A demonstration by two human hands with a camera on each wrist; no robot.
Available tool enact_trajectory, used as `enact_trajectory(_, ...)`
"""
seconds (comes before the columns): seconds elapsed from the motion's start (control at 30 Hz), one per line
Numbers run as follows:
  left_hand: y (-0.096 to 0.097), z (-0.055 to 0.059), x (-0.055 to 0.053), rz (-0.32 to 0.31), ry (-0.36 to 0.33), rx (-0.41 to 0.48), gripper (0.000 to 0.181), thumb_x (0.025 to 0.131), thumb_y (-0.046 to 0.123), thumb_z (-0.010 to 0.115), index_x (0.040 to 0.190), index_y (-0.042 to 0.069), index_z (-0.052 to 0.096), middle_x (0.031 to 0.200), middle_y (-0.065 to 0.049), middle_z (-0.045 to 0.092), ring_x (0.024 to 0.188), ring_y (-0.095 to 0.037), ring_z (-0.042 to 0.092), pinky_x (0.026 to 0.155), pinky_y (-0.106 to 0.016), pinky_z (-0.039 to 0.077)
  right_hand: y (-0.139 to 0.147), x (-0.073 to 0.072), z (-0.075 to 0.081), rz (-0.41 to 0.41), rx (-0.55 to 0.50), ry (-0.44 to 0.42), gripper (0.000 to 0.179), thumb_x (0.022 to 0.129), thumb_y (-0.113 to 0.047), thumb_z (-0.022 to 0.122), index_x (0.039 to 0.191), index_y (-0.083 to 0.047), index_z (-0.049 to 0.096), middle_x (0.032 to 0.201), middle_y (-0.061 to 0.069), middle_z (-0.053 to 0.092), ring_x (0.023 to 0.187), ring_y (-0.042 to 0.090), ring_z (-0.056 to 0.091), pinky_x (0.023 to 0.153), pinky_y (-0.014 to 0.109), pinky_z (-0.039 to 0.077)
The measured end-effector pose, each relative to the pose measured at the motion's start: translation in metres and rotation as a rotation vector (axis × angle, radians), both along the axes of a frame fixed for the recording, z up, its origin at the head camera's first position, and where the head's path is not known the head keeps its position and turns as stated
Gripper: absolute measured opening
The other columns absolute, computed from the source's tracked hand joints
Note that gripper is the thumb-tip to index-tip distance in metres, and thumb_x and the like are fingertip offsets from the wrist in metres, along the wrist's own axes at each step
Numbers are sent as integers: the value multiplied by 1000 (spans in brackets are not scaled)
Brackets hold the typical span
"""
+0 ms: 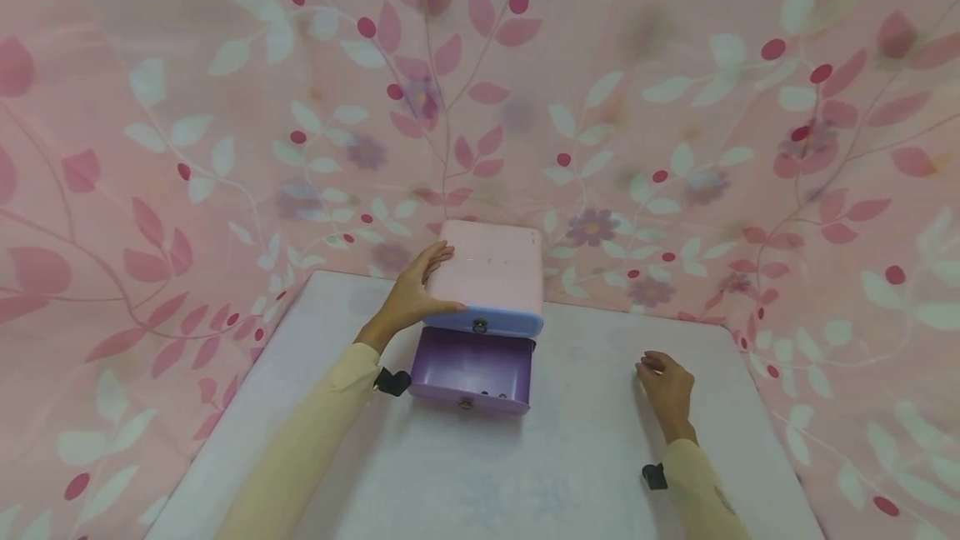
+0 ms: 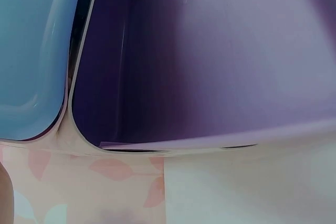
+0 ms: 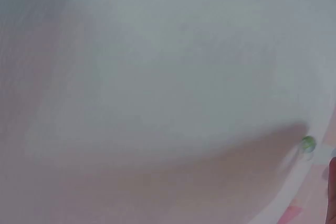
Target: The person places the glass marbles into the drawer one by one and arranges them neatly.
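My left hand (image 1: 416, 294) rests on the left side of a small pink-topped drawer box (image 1: 487, 265), thumb along its front edge. The box's blue upper drawer (image 1: 517, 326) is closed. Below it, a purple drawer (image 1: 470, 357) is pulled out, with two small dark round things (image 1: 492, 394) near its front. To the right, over the table, my right hand (image 1: 667, 394) is loosely curled, with nothing visible in it. In the right wrist view, a green-and-clear glass marble (image 3: 308, 144) appears on the white surface, slightly apart from a fingertip (image 3: 332, 182).
The white table (image 1: 585, 423) has its far edge against a pink floral cloth (image 1: 480, 107), which also hangs along both sides. Small metal knobs (image 1: 466, 403) stick out from the drawer fronts.
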State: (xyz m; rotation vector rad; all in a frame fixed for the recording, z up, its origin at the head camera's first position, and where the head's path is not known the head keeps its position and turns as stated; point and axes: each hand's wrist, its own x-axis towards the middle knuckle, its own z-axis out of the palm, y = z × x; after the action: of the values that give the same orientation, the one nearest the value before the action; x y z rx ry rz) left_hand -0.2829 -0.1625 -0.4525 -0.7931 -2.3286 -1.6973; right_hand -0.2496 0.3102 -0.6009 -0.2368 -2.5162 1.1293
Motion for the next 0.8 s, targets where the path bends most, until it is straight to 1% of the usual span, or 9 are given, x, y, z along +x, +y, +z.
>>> enact_trajectory(0.07, 0, 0, 0, 0, -3, 2, 109, 67, 14, 91, 152, 0, 25, 150, -20, 39, 140, -32, 34, 117, -45, 26, -6, 1, 4, 15, -20, 19, 25, 83, 0, 75, 107, 3, 70, 96, 18, 72, 86, 31, 71, 60, 4, 48)
enact_trajectory(0.13, 0, -1, 0, -2, -5, 3, 109, 67, 14, 91, 152, 1, 25, 150, -20, 39, 140, -32, 34, 117, -44, 26, -13, 1, 8, 31, -45, 41, 25, 82, -1, 76, 106, 3, 71, 95, 16, 73, 84, 28, 72, 60, 2, 47)
enact_trajectory(0.2, 0, -1, 0, 1, -7, 3, 109, 67, 14, 91, 152, 1, 25, 150, -20, 39, 140, -32, 34, 117, -43, 26, -20, 2, 13, 52, -73, 69, 24, 81, -1, 77, 105, 3, 72, 94, 15, 73, 81, 24, 72, 60, 4, 49)
enact_trajectory(0.4, -2, -1, 1, 8, 0, -2, 108, 68, 15, 91, 152, 1, 25, 150, -19, 39, 139, -31, 35, 117, -41, 27, -39, 3, 24, 116, -148, 185, 23, 79, 4, 77, 101, 5, 72, 90, 17, 73, 72, 2, 69, 63, 9, 53)
enact_trajectory(0.47, -2, -1, 1, 11, 3, -5, 108, 68, 16, 91, 152, 1, 25, 150, -18, 39, 139, -30, 35, 117, -42, 27, -44, 4, 25, 131, -179, 197, 23, 79, 5, 76, 101, 6, 72, 90, 17, 73, 70, -4, 67, 64, 11, 54)
enact_trajectory(0.53, -2, -1, 1, 14, 5, -10, 108, 68, 16, 91, 152, 0, 25, 150, -19, 40, 139, -31, 35, 117, -42, 27, -48, 6, 25, 134, -207, 186, 23, 79, 4, 77, 101, 4, 72, 91, 16, 73, 70, -7, 66, 64, 12, 55)
enact_trajectory(0.6, -2, 0, 1, 13, 5, -10, 108, 68, 15, 91, 152, 0, 25, 149, -19, 40, 139, -31, 35, 116, -44, 27, -53, 7, 26, 139, -233, 176, 23, 80, 4, 76, 102, 3, 72, 92, 15, 73, 71, -5, 67, 64, 14, 56)
enact_trajectory(0.67, -1, 0, 1, 12, 4, -10, 108, 68, 15, 91, 152, 0, 25, 149, -19, 40, 139, -31, 35, 116, -44, 27, -57, 8, 28, 150, -266, 190, 24, 79, 5, 76, 103, 4, 72, 93, 17, 73, 73, 1, 70, 65, 15, 56)
enact_trajectory(0.8, -1, -1, 1, 13, 1, -7, 108, 67, 14, 92, 152, 0, 26, 149, -19, 40, 139, -30, 36, 117, -42, 27, -66, 9, 36, 216, -295, 285, 27, 77, 11, 76, 104, 10, 69, 95, 26, 70, 78, 20, 73, 69, 17, 57)
